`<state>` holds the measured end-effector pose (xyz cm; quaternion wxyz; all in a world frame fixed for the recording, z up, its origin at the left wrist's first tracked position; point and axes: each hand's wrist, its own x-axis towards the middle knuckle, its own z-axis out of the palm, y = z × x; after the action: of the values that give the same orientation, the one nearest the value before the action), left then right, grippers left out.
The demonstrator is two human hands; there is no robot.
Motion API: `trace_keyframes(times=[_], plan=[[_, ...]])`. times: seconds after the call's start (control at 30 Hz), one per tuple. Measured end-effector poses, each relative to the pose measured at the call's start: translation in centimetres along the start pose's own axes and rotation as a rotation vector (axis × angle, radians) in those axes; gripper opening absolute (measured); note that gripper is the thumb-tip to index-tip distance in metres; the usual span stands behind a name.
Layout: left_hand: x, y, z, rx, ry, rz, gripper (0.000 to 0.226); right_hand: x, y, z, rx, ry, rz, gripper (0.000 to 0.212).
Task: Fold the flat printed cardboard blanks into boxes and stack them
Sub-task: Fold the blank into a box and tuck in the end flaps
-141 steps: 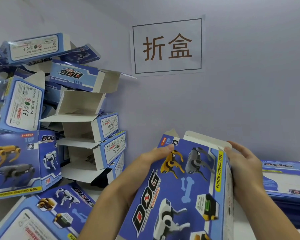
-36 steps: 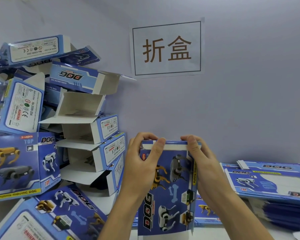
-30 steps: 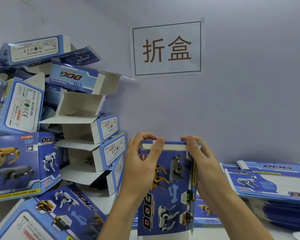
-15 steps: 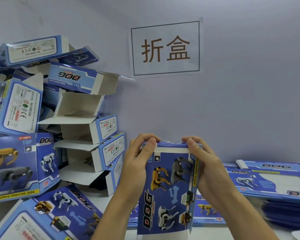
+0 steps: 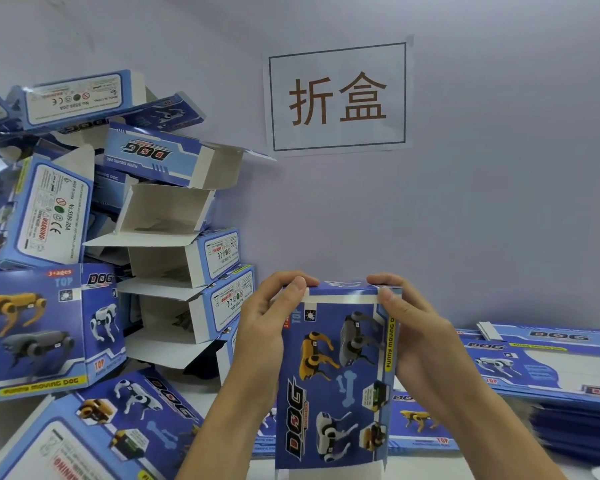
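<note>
I hold a blue printed dog box [image 5: 336, 379] upright in front of me, its far end at the top. My left hand [image 5: 269, 323] grips its upper left corner, thumb pressing on the top flap. My right hand [image 5: 409, 327] grips the upper right corner, thumb on the same flap. The top flap lies folded down with a white strip showing along its front edge. A heap of folded boxes [image 5: 94, 254] fills the left side against the wall. Flat blanks [image 5: 548, 362] lie stacked on the right.
A white sign [image 5: 338, 97] with two brown characters hangs on the lavender wall. More folded boxes [image 5: 94, 431] lie at the lower left on the white table [image 5: 430, 471]. Several heap boxes have open ends facing right.
The box went from tilted with its top open to upright. Both hands moved to its top corners and pressed the top flap down; the white strip has narrowed.
</note>
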<state>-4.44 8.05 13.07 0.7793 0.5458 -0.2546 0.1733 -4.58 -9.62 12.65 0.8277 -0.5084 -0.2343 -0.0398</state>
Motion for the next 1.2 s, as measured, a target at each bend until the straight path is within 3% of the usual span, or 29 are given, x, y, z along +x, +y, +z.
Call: trace_keyframes(times=[0.47,0.77,1.0,1.2], plan=[[-0.1,0.0,0.1,0.129,-0.028,0.022,0.027,-0.2,-0.3,-0.4,0.009,0.008,-0.056,0.008],[-0.1,0.0,0.7,0.145,0.075,0.0,0.024,-0.2,0.2,-0.9,-0.051,-0.007,-0.182,0.029],[0.0,-0.3,2.1,0.155,0.112,0.049,0.022,0.1,0.5,1.1,-0.185,0.145,-0.313,0.02],[-0.2,-0.5,2.3,0.251,0.097,0.074,0.031,0.4,1.1,1.0,-0.217,0.143,-0.326,0.015]])
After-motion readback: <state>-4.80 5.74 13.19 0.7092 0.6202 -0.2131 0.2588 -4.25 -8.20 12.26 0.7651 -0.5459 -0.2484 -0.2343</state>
